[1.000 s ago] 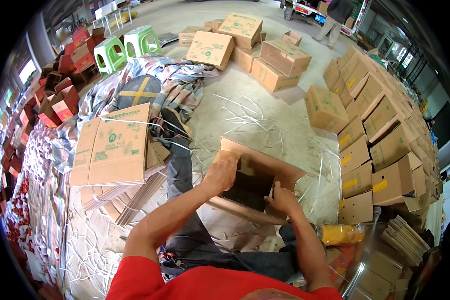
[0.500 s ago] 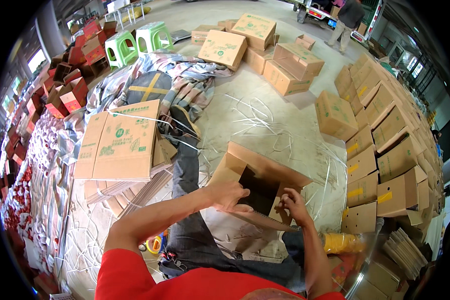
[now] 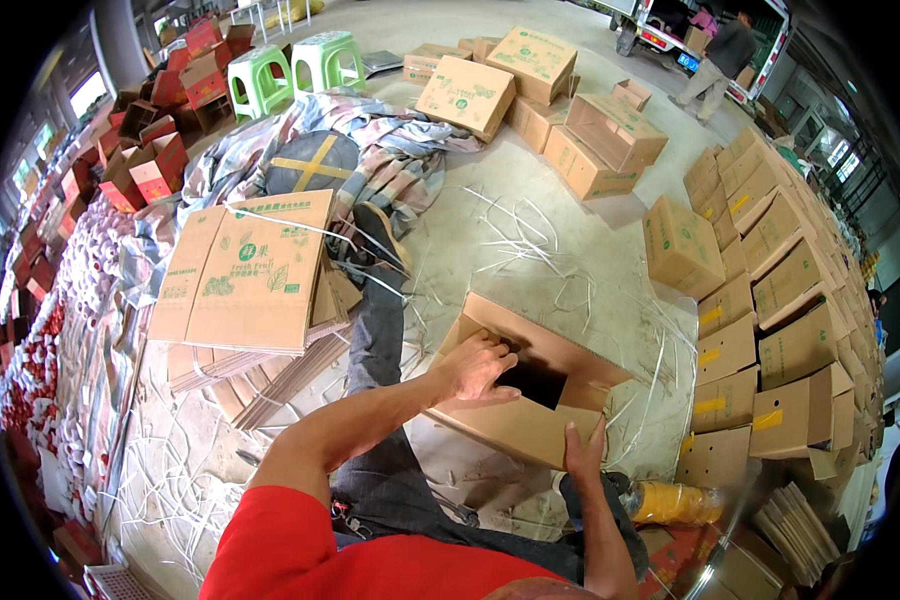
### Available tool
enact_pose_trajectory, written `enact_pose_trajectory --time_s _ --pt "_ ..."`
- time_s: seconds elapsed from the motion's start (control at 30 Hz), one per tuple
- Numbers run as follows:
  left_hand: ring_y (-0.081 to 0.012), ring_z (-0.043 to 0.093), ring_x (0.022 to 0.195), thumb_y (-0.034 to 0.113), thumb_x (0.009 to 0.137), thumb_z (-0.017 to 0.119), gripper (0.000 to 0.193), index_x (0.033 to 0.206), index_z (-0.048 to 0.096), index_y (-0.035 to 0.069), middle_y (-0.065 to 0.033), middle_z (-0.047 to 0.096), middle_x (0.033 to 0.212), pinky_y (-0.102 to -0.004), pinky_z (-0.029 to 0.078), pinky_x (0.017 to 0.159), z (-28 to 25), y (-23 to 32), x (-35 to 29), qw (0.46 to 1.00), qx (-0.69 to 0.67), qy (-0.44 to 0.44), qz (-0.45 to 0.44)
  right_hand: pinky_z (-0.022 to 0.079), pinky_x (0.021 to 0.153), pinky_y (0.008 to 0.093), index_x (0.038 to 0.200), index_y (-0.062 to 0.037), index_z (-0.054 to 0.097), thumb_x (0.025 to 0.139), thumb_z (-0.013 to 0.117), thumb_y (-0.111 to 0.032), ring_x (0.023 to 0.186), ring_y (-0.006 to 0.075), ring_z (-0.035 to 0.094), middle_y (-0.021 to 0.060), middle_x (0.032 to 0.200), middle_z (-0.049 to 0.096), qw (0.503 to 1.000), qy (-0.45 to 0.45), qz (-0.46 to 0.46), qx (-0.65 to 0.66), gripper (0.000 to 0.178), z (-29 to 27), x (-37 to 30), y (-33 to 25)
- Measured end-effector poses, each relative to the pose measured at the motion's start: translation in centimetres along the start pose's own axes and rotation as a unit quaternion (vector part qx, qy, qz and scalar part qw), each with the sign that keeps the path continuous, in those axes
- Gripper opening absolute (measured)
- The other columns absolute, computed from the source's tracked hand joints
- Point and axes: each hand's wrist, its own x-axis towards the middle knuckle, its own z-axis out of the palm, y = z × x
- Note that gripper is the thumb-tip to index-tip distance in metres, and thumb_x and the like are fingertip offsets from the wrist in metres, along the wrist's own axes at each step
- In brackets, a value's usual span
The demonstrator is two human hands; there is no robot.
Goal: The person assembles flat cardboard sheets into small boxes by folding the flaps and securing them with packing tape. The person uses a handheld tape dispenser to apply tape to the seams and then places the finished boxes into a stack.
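The person sits on the floor [image 3: 530, 250] with a brown carton [image 3: 530, 385] on the lap, just right of picture centre, its top open and dark inside. The left hand [image 3: 478, 368] lies on the carton's near left flap at about 9 o'clock of the opening, fingers [image 3: 500, 345] curled over the flap edge and gripping it. The right hand [image 3: 583, 450] clasps the carton's near right corner at about 5 o'clock, thumb on the front wall and fingers wrapped around the side; it is closed on the cardboard. One leg in dark trousers [image 3: 375, 330] stretches toward 12 o'clock, ending in a shoe [image 3: 378, 232]. At 9 o'clock from the carton a stack of flat boxes [image 3: 255, 280] lies on the floor, printed side up, with more flattened cardboard fanned beneath it. White straps [image 3: 550, 245] are scattered over the floor around 12 to 3 o'clock of the carton and again at the lower left. A yellow tape roll [image 3: 675, 500] lies near the right hand at 4 o'clock. Assembled boxes [image 3: 760, 300] stand in rows along 3 o'clock, and more lie loosely at 12 o'clock beside two green stools [image 3: 295, 65]. A striped cloth [image 3: 390, 150] lies past the shoe.
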Motion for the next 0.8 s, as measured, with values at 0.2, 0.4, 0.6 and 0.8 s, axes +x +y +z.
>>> enact_pose_trajectory --time_s 0.2,0.4,0.6,0.8 --pt "-0.0391 0.053 0.125 0.043 0.087 0.077 0.071 0.138 0.052 0.000 -0.0212 0.058 0.128 -0.0511 0.040 0.107 -0.1 0.1 -2.8 0.975 0.015 0.144 -0.168 0.051 0.098 0.0431 0.140 0.0032 0.053 0.099 0.070 -0.029 0.112 0.0300 0.065 0.0195 0.123 0.067 0.998 -0.025 0.034 0.046 0.054 -1.3 1.0 -0.4" --pt "-0.0434 0.035 0.152 0.047 0.089 0.078 0.115 0.166 0.010 -0.004 -0.0307 0.035 0.163 -0.0490 0.029 0.126 3.0 -2.0 -9.7 0.881 -0.266 0.090 -0.380 0.051 0.099 0.0408 0.143 0.0009 0.051 0.103 0.066 -0.031 0.112 0.0269 0.065 0.0162 0.124 0.067 0.994 -0.080 0.062 0.028 0.053 -1.2 1.6 -0.7" --pt "-0.0450 0.032 0.154 0.050 0.088 0.079 0.117 0.165 0.010 -0.006 -0.0323 0.030 0.166 -0.0456 0.028 0.128 3.9 -1.5 -9.4 0.909 -0.240 0.087 -0.331 0.050 0.101 0.0388 0.152 -0.0005 0.046 0.107 0.060 -0.028 0.117 0.0244 0.062 0.0147 0.133 0.063 0.989 -0.083 0.111 0.059 0.054 -2.6 0.5 1.0" --pt "-0.0470 0.034 0.151 0.049 0.087 0.079 0.111 0.165 0.020 -0.002 -0.0267 0.035 0.164 -0.0496 0.030 0.126 2.3 -0.7 -9.6 0.897 -0.279 0.093 -0.329 0.050 0.098 0.0385 0.147 0.0023 0.049 0.107 0.056 -0.024 0.115 0.0250 0.062 0.0163 0.129 0.063 0.982 -0.082 0.130 0.112 0.049 -1.8 0.4 -1.5"
